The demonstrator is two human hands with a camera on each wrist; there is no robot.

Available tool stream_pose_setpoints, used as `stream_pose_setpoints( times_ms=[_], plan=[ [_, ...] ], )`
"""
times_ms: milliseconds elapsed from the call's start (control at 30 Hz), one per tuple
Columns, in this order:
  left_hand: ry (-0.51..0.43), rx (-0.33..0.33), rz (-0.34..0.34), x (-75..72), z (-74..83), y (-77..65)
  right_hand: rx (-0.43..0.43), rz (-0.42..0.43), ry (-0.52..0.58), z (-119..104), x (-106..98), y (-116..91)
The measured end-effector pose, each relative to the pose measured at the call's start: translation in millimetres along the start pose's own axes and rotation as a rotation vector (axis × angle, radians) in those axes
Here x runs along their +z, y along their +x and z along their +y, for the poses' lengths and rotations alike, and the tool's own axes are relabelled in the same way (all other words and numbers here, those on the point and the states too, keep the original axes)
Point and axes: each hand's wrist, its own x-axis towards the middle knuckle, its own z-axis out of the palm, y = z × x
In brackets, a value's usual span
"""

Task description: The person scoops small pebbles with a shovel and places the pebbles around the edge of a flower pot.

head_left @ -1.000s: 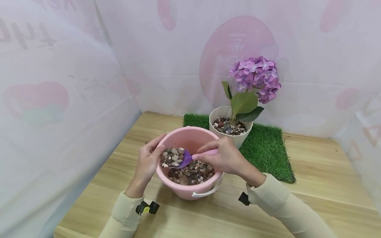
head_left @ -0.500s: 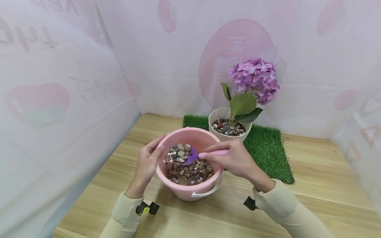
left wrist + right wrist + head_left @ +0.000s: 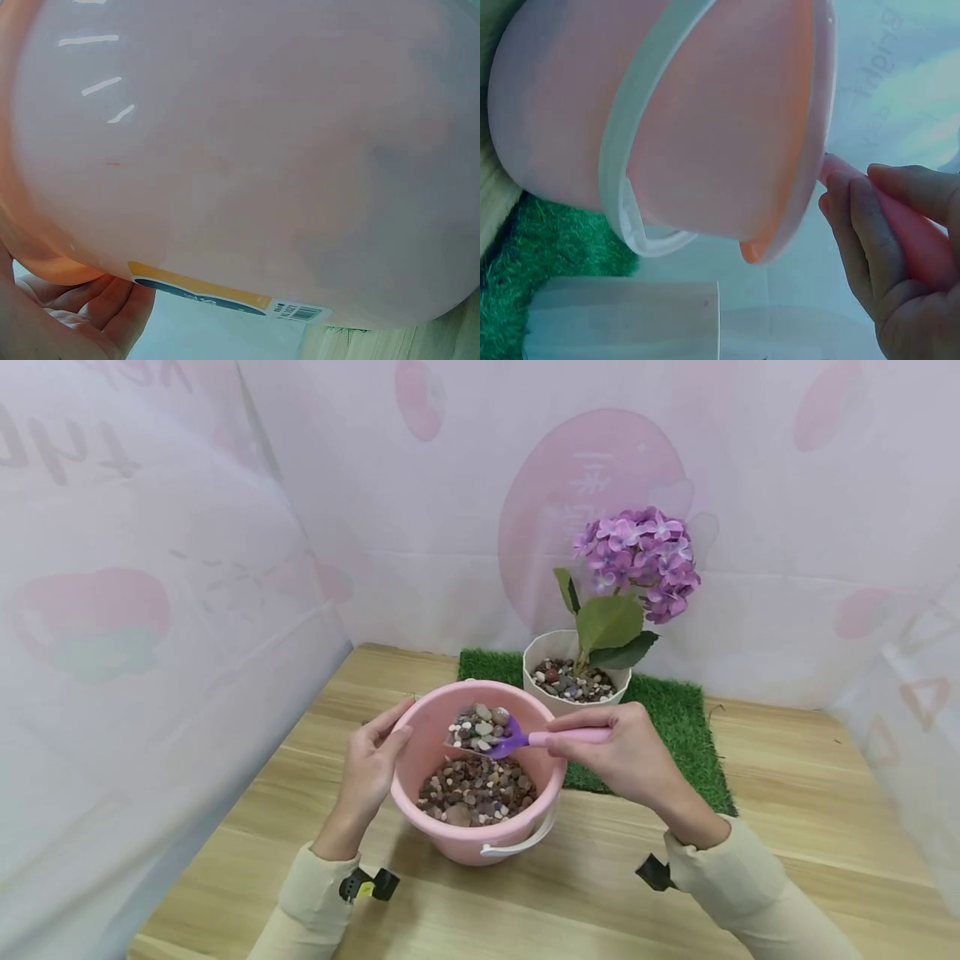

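Holding a small scoop [image 3: 517, 741] by its pink handle in the right hand [image 3: 641, 756], with thumb and fingers closed around it. Carrying a heap of small stones [image 3: 480, 727] on the purple blade, within the mouth of a pink bucket [image 3: 457, 847] and raised above the bed of stones [image 3: 476, 793] on its bottom. Gripping the left side of the bucket's rim in the left hand [image 3: 371, 760], with the thumb at the edge and the fingers bent in against the outside, parted only enough to take hold. Partly hidden by the bucket in the left wrist view. Set upright on the wooden bench [image 3: 600, 877], with a white carrying handle [image 3: 517, 846] hanging low at the near right side and a printed label [image 3: 225, 291] on the wall. Looking past the bucket, onto a green grass mat [image 3: 667, 735] with a white pot [image 3: 622, 319] standing on it. Rising from the pot's own stones [image 3: 562, 683] into broad green leaves [image 3: 611, 622] and a round head of purple flowers [image 3: 641, 556]. Dressed in pale sleeves [image 3: 738, 877]. Enclosed by whitish cloth [image 3: 420, 527] with pink prints.
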Motion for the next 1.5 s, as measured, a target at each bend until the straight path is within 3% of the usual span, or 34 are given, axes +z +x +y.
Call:
stream_pose_setpoints(
  times_ms=[167, 433, 800, 1500],
  plan=[
    [0.004, 0.017, 0.0, -1.3, -0.6, -0.1, 0.064, 0.017, 0.018, -10.2, -14.4, -7.8],
    [-0.003, 0.019, -0.001, -0.9, -1.1, 0.7, 0.076, 0.113, -0.032, 12.6, -34.4, -11.2],
    [-0.005, -0.006, 0.002, -1.4, -0.8, 0.2, 0.088, 0.14, 0.009, 29.2, -52.7, -13.3],
    [-0.004, 0.002, 0.005, -1.0, 1.2, 0.1, 0.222, 0.233, -0.105, 53.7, -69.7, 16.0]
  ],
)
